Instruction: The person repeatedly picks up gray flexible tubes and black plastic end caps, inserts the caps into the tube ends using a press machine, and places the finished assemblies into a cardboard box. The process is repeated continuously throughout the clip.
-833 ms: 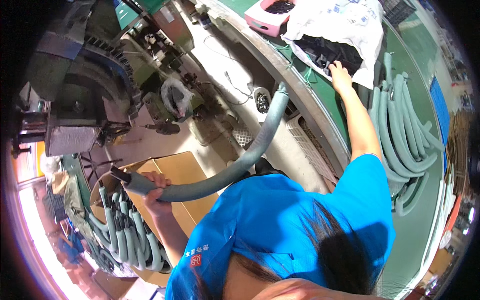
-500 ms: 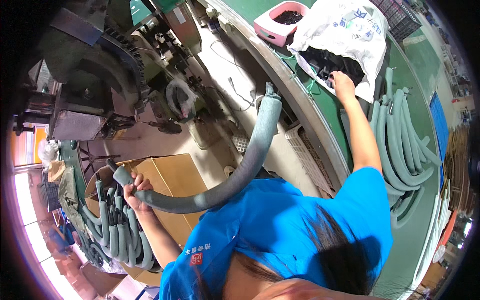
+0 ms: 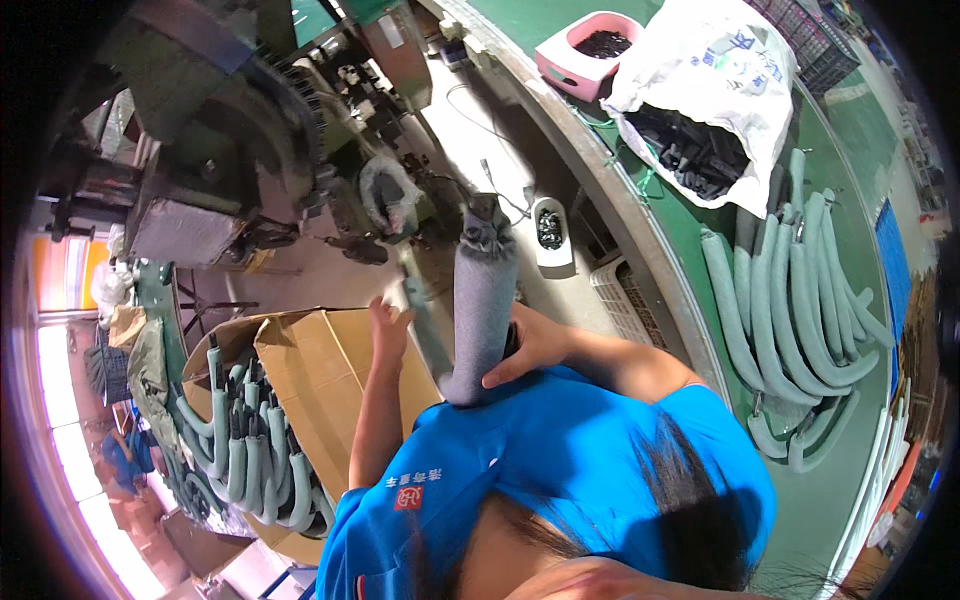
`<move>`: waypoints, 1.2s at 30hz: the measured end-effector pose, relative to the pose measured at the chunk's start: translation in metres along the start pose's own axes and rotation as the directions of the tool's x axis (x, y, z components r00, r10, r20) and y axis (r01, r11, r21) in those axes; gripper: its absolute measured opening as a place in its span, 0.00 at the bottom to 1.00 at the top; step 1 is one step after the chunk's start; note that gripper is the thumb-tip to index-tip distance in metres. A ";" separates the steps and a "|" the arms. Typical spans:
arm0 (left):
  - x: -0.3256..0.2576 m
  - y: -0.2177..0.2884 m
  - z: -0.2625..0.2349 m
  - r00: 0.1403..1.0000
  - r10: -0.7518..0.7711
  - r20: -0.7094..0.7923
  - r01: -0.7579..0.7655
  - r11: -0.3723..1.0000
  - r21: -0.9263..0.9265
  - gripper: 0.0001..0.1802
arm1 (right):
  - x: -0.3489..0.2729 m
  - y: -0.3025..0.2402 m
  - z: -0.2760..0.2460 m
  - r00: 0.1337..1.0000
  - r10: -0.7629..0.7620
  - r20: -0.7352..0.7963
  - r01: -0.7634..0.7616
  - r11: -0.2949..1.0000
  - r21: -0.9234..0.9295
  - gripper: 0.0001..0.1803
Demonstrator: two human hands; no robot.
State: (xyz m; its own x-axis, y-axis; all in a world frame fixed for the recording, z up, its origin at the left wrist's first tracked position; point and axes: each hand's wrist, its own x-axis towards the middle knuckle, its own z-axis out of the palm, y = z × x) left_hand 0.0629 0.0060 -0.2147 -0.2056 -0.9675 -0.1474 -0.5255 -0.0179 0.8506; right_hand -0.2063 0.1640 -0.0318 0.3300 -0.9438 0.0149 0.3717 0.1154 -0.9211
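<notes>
A curved grey-green foam-sleeved tube (image 3: 482,310) stands in front of my chest, its gathered, crumpled end pointing up and its bend low against my shirt. My right hand (image 3: 535,345) wraps it from the right, thumb across the sleeve near the bend. Something small and black shows between this hand and the tube; its kind is unclear. Just left of the tube's other, motion-blurred arm is my left hand (image 3: 390,325), thumb and fingers apart. Whether it touches the tube is hard to see.
On the green bench to the right, a white sack (image 3: 705,90) spills black pieces (image 3: 690,150) beside a pink tub (image 3: 590,55) and several curved foam tubes (image 3: 800,300). Left, more tubes (image 3: 250,450) fill a cardboard box (image 3: 325,375). Dark machinery (image 3: 200,150) stands far left.
My right hand has left the sack and come down to the tube. The tube has swung from lying across me to pointing up. My left hand has moved right and no longer wraps its end.
</notes>
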 end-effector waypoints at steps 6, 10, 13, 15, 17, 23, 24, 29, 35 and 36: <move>-0.058 0.270 -0.006 0.640 0.705 0.306 0.018 0.384 -0.923 0.54 | 0.014 -0.002 0.015 0.999 -0.046 0.016 0.047 0.997 -0.064 0.21; -0.074 0.276 -0.004 0.572 0.703 0.422 0.170 0.402 -0.900 0.52 | 0.014 -0.012 0.032 0.992 -0.109 -0.058 0.107 0.994 -0.026 0.21; -0.071 0.265 -0.005 0.519 0.761 0.389 0.078 0.411 -0.908 0.46 | 0.014 -0.007 0.029 0.998 -0.066 0.004 0.066 0.995 -0.069 0.20; -0.074 0.262 -0.007 0.521 0.760 0.387 0.083 0.407 -0.910 0.42 | 0.013 0.000 0.027 0.998 -0.051 0.047 0.056 0.992 -0.116 0.20; -0.072 0.259 -0.008 0.504 0.767 0.396 0.095 0.407 -0.909 0.41 | 0.014 0.001 0.031 0.997 -0.051 0.060 0.057 0.993 -0.103 0.20; -0.066 0.265 -0.024 0.492 0.678 0.546 0.202 0.521 -0.829 0.31 | 0.021 0.007 0.038 0.987 -0.148 0.065 0.153 0.985 -0.078 0.19; -0.067 0.267 -0.025 0.498 0.677 0.542 0.203 0.516 -0.832 0.31 | 0.019 0.003 0.033 0.999 -0.020 -0.025 0.019 0.999 -0.031 0.19; -0.067 0.272 -0.030 0.554 0.603 0.575 0.259 0.531 -0.807 0.35 | 0.013 -0.041 -0.007 0.905 -0.129 -0.405 0.147 0.989 0.014 0.20; -0.069 0.266 -0.028 0.574 0.578 0.580 0.314 0.499 -0.808 0.28 | 0.012 -0.075 0.029 0.879 -0.407 -0.249 0.239 0.827 -0.509 0.28; -0.069 0.267 -0.028 0.586 0.579 0.567 0.314 0.482 -0.818 0.29 | 0.013 -0.075 0.033 0.843 -0.488 -0.226 0.276 0.753 -0.597 0.29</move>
State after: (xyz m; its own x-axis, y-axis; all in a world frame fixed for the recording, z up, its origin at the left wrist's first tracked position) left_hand -0.0402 0.0606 0.0368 -0.8926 -0.4344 0.1203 0.3573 -0.5193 0.7763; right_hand -0.2014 0.1534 0.0498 -0.0992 -0.9219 0.3744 -0.1471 -0.3586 -0.9218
